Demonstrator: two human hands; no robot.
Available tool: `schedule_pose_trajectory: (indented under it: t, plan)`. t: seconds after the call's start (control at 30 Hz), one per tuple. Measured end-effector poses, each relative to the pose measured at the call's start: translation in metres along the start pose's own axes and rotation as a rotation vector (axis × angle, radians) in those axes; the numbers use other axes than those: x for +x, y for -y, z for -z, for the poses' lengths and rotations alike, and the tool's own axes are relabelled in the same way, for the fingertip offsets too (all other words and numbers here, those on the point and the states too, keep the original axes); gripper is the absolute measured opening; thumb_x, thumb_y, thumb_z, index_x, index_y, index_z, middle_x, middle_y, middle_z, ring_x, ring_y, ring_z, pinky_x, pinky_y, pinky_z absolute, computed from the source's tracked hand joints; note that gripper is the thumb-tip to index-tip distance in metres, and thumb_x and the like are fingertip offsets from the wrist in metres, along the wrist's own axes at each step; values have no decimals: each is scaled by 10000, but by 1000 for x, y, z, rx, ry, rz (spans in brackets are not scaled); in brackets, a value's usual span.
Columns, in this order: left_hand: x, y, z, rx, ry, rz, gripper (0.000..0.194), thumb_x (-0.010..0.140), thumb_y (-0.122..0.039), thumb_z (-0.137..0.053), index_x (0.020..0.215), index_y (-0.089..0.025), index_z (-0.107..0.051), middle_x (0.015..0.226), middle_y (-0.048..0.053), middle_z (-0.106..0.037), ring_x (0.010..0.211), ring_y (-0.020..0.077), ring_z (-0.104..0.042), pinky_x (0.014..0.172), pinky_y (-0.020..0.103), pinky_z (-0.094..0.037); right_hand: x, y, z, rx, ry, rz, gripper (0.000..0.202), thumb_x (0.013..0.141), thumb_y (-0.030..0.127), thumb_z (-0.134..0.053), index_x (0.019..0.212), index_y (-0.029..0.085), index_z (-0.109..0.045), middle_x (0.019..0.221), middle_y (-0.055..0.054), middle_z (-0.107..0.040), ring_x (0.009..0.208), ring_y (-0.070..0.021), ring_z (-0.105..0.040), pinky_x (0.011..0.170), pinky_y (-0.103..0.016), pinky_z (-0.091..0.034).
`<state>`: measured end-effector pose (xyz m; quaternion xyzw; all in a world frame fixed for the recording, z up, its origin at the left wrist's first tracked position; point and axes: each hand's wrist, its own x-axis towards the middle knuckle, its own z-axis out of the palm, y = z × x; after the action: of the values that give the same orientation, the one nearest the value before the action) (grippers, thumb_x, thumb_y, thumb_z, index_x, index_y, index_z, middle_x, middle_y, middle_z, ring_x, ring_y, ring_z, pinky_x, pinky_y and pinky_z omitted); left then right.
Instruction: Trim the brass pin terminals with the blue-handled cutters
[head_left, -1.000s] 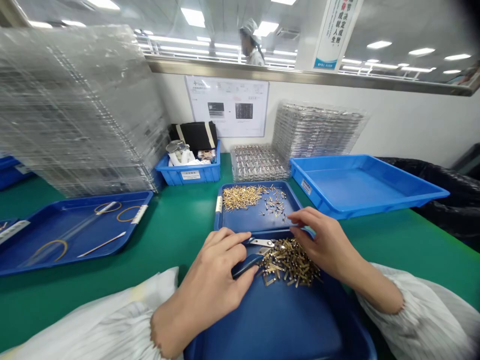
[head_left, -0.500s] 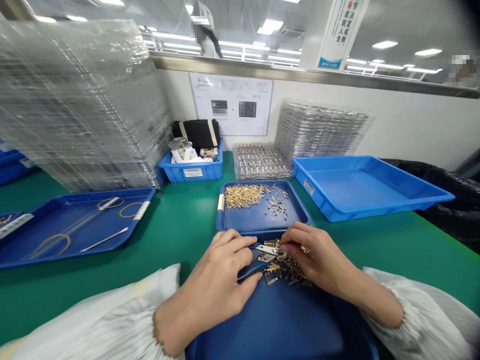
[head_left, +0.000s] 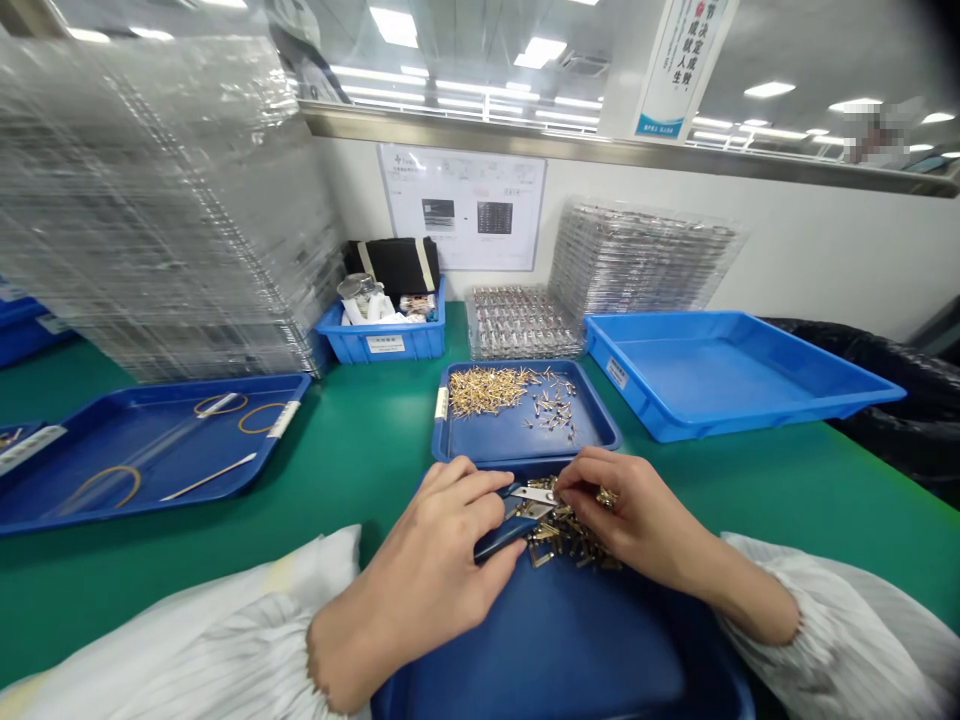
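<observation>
My left hand (head_left: 439, 545) is wrapped round a pair of pliers with dark blue handles (head_left: 499, 540) and a silver head (head_left: 536, 497). The jaws point right, towards my right hand (head_left: 630, 505), whose thumb and fingers are pinched together at their tips. What those fingers hold is too small and covered to name. Below both hands lies a heap of small gold-coloured metal parts (head_left: 574, 540) in the near dark blue tray (head_left: 555, 640). Just beyond, a second blue tray (head_left: 495, 437) holds a pile of thin gold pins (head_left: 487, 390) and some scattered darker-tipped ones (head_left: 555, 412).
At left, a blue tray (head_left: 172, 430) carries rubber bands and a cotton swab (head_left: 208, 478). Behind it rise tall stacked clear plastic trays (head_left: 165, 200). A blue bin (head_left: 386, 345) with supplies, filled blister trays (head_left: 525, 322) and a light blue tray (head_left: 742, 370) stand farther back.
My hands and the pliers have hardly moved; the right hand has shifted very slightly left. In the background, a person has moved to the left.
</observation>
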<state>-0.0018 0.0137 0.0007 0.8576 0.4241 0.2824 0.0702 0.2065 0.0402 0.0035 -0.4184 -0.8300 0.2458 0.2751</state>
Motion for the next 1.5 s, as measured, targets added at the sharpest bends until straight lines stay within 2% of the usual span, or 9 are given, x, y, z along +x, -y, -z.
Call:
schedule_pose_trajectory:
  t: [0.17, 0.33, 0.53, 0.63, 0.77, 0.97, 1.27, 1.43, 1.5]
  plan:
    - [1, -1, 0, -10, -51, -46, 130, 754, -203, -591, 649, -165, -523, 1069, 52, -621, 956, 237, -510, 868, 471, -391, -1, 4, -3, 35, -91, -25, 151, 692, 14, -487, 642, 147, -540, 620, 14, -521, 576, -96, -481, 550, -204, -353]
    - [1, -6, 2, -60, -156, -74, 124, 749, -173, -602, 665, -159, -511, 1066, 54, -623, 921, 213, -519, 860, 434, -403, -1, 5, -2, 170, -198, -70, 136, 714, 64, -472, 619, 151, -515, 600, 23, -501, 574, -93, -447, 538, -205, -336]
    - [2, -6, 1, -177, -159, 41, 173, 732, -212, -626, 633, -167, -491, 1000, 64, -649, 906, 190, -567, 837, 377, -438, 1, 2, 0, 424, -150, -194, 105, 762, 160, -476, 662, 154, -507, 586, 32, -478, 535, -83, -410, 507, -197, -332]
    - [1, -4, 1, -190, -75, 55, 194, 719, -214, -630, 612, -168, -475, 1003, 56, -650, 898, 194, -578, 805, 373, -460, 0, 5, 3, 218, -77, -84, 96, 729, 89, -465, 673, 153, -510, 613, 28, -508, 568, -90, -451, 536, -205, -336]
    - [-1, -1, 3, -145, -8, -53, 171, 719, -197, -621, 618, -162, -487, 1024, 51, -641, 910, 203, -563, 849, 408, -445, -1, 5, 6, -85, -3, 112, 121, 658, 39, -499, 686, 155, -522, 638, 35, -527, 602, -94, -458, 657, -253, -332]
    - [-1, -2, 4, 0, 26, -160, 85, 762, -198, -573, 689, -157, -560, 1077, 54, -616, 966, 248, -498, 846, 461, -442, -2, -3, 0, -229, -1, 197, 109, 631, 58, -537, 642, 161, -504, 612, 37, -520, 598, -101, -437, 719, -275, -326]
    - [0, -3, 2, -11, -44, -106, 128, 749, -194, -587, 638, -159, -533, 1060, 51, -621, 958, 231, -500, 848, 443, -429, -1, 2, 9, -164, 13, 169, 85, 784, 118, -511, 712, 162, -523, 665, 15, -543, 623, -108, -484, 639, -244, -352]
    - [1, 0, 2, 10, 0, -7, 152, 744, -214, -587, 617, -163, -518, 1063, 67, -625, 927, 232, -516, 862, 465, -412, 4, -13, 20, -267, -289, 43, 138, 821, 111, -469, 900, 153, -575, 815, -40, -590, 735, -143, -547, 668, -247, -396]
    - [1, 0, 2, 13, 8, 5, 162, 740, -217, -589, 609, -164, -511, 1063, 71, -625, 924, 233, -520, 859, 465, -415, 5, -20, 23, -388, -249, -29, 142, 818, 116, -475, 870, 158, -601, 808, -44, -593, 717, -157, -555, 661, -263, -395]
